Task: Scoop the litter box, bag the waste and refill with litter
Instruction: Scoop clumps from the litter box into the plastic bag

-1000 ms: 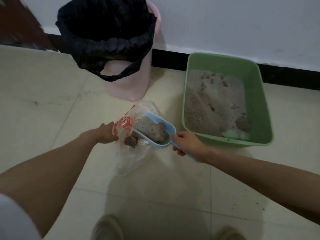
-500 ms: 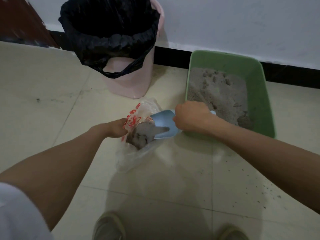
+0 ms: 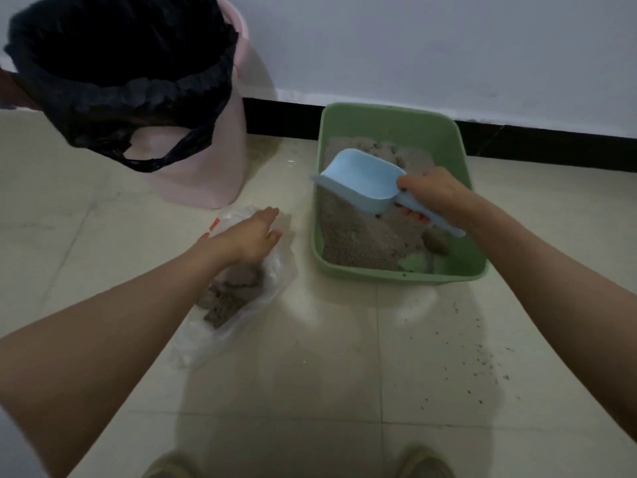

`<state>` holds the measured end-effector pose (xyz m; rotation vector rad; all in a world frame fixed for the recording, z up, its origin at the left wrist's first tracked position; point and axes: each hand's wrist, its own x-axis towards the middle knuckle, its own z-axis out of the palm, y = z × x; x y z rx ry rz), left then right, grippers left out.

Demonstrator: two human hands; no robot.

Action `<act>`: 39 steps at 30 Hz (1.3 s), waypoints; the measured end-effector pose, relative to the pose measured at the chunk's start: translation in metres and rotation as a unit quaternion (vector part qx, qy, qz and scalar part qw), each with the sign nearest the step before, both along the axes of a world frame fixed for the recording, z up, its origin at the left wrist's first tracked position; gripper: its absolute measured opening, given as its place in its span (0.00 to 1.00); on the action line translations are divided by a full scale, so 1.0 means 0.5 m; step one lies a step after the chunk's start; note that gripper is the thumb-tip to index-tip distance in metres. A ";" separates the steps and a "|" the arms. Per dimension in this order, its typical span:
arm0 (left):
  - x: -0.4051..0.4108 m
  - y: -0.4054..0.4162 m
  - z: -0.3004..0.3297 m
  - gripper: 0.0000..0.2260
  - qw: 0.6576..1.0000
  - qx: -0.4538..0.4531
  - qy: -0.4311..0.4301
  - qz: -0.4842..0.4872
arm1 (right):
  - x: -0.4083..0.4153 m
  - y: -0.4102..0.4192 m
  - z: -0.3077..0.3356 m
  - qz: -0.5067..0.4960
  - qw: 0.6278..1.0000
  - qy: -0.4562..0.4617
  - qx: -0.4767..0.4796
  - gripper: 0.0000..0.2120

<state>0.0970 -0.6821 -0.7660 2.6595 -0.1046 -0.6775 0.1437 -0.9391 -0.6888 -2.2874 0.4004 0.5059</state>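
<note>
- Scooping was under way, in my judgement, and not finished. My right hand (image 3: pixel 436 196) gripped the handle of the blue scoop (image 3: pixel 362 179), its bowl held over the litter inside the green litter box (image 3: pixel 465 270).
- A dark clump (image 3: pixel 437 243) lay in the near right corner of the box, so waste remained to be lifted.
- Bagging was partly done. The clear plastic bag (image 3: pixel 275 270) lay on the floor just left of the box with grey clumps of waste (image 3: pixel 227 298) visible inside it.
- My left hand (image 3: pixel 253 236) rested on the bag's upper part, fingers fairly straight and relaxed, pinching nothing that I could see.
- The bag was not tied. The pink bin (image 3: pixel 206 167) with its black liner (image 3: pixel 120 81) stood behind it.
- Refilling had not begun; I saw no fresh litter supply.
- Red print (image 3: pixel 215 224) showed on the bag; it could not be read.
- Loose grains (image 3: pixel 479 367) were scattered on the floor tiles to the right.
</note>
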 end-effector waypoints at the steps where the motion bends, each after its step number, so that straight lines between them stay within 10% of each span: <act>1: 0.007 -0.020 -0.006 0.25 1.000 -0.005 -0.002 -0.012 | 0.005 -0.023 -0.015 -0.038 0.999 0.005 0.020 0.14; 9: 0.071 -0.153 -0.046 0.27 0.997 -0.010 -0.070 -0.021 | 0.057 -0.136 -0.131 -0.235 0.967 0.048 0.083 0.12; 39: 0.143 -0.199 -0.131 0.25 0.971 0.010 -0.230 0.059 | 0.231 -0.096 -0.271 -0.321 0.927 -0.051 0.190 0.11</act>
